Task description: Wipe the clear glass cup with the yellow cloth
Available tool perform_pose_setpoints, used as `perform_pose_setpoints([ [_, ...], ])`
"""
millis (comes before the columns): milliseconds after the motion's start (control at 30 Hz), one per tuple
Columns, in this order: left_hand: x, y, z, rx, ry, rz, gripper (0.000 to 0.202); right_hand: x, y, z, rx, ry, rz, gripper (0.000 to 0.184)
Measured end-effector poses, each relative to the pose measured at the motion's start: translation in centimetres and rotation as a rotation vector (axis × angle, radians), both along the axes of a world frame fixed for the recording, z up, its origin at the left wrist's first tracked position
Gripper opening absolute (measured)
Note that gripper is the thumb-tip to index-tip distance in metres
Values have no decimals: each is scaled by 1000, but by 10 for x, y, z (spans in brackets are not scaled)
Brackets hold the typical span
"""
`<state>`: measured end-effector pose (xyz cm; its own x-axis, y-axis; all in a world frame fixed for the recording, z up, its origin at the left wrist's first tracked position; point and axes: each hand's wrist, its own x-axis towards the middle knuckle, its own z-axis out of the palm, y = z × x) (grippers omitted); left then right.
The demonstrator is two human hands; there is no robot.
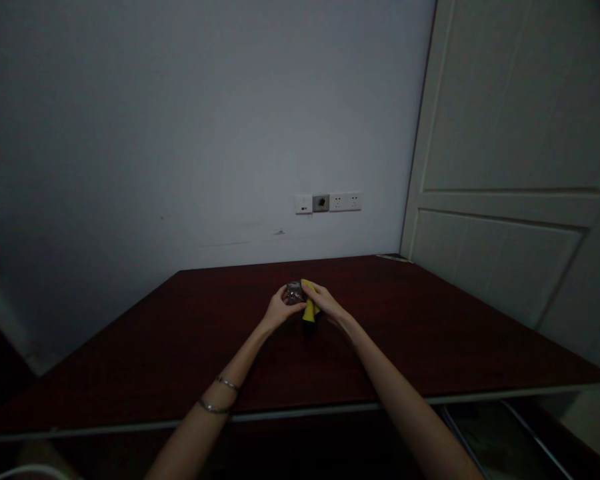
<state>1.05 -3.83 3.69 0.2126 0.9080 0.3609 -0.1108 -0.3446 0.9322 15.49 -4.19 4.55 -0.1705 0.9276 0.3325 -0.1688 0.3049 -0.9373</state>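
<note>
One shiny object (295, 293), any print unreadable, fills the left hand (279, 309); right hand (329, 303) grips yellow cloth (309, 311).

Forearms (244, 357) converge over the table (155, 347).
Left hand (279, 309) curves into a cup; right hand (327, 303), bent in a grip, sits close beside it near the table's middle.

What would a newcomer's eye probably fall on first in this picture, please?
Probably the bright yellow item in the right hand, standing out against the dark red table. Just left of it, the left hand holds a small shiny object, too dim to identify. Beyond them, the wall sockets show up on the pale wall.
</note>
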Motion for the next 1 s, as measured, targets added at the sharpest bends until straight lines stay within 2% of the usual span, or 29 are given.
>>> perform_pose_setpoints([
  [267, 1, -5, 2, -4, 16, -21, 71, 1, 9, -3, 81, 49, -170, 48],
  [500, -1, -2, 1, 47, 17, 1, 69, 3, -6, 6, 354, -132, -130, 37],
  [667, 0, -3, -1, 35, 28, -34, 72, 2, -3, 4, 364, -153, -201, 36],
  [800, 2, -8, 1, 44, 58, -88, 76, 1, 2, 1, 294, -112, -281, 36],
  [900, 2, -8, 0, 45, 94, -40, 80, 0, 0, 2, 297, -130, -317, 34],
  [1000, 1, -4, -2, 50, 102, 37, 83, -2, -7, 4, 393, -194, -302, 30],
])
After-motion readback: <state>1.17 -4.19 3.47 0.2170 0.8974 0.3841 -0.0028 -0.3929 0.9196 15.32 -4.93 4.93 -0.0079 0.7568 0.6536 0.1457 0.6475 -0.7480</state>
